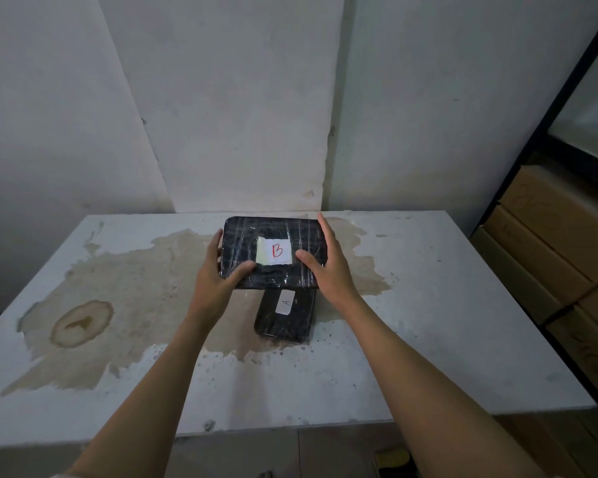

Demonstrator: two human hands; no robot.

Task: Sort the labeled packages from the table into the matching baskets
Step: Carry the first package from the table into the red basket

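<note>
A flat black wrapped package with a white label marked "B" in red (273, 236) is held above the middle of the table, tilted toward me. My left hand (218, 270) grips its left edge, thumb on top. My right hand (328, 267) grips its right edge, thumb near the label. Below it a smaller black package with a white label marked "A" (285, 317) lies on the white, stained table (428, 322); its far end is hidden by the held package. No baskets are in view.
White wall panels stand right behind the table's far edge. At the right, a dark metal shelf frame (518, 174) holds stacked cardboard boxes (549, 236) close to the table's right side. A brown stain ring (82, 322) marks the table's left part.
</note>
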